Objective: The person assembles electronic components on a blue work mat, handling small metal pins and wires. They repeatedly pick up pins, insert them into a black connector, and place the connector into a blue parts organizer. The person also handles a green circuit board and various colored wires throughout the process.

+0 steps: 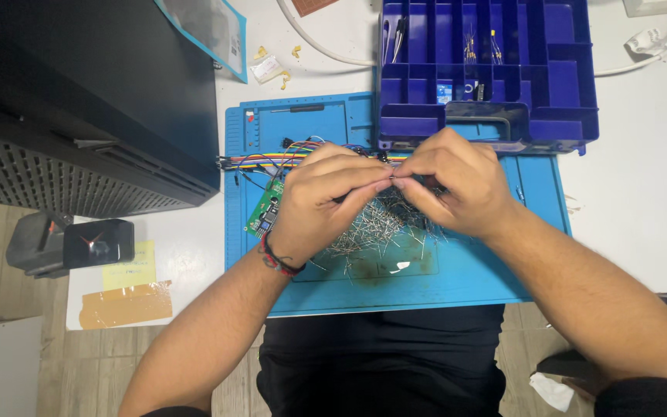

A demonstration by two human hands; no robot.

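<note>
Both hands meet over the centre of the blue silicone work mat (472, 270). The left hand (322, 202) is closed in a pinch, thumb and forefinger tips pressed together at its 3 o'clock side. The right hand (457, 189) is likewise closed in a pinch, its fingertips touching those of the left. Between the two pinches sits a small thin metal part, too small to identify with certainty.

Directly beneath the hands, spreading toward 6 o'clock, lies a loose heap of thin silver metal pins (376, 232) on the mat. At 9 o'clock from the left hand, a bundle of multicoloured jumper wires (260, 161) lies across the mat, and a small green circuit board (262, 218) sits just beside the left wrist at 8 o'clock.

At 12 o'clock from the hands stands a dark blue plastic compartment organiser box (565, 69), its front edge overlapping the mat. A black equipment case (79, 93) stands well apart at 10 o'clock.
</note>
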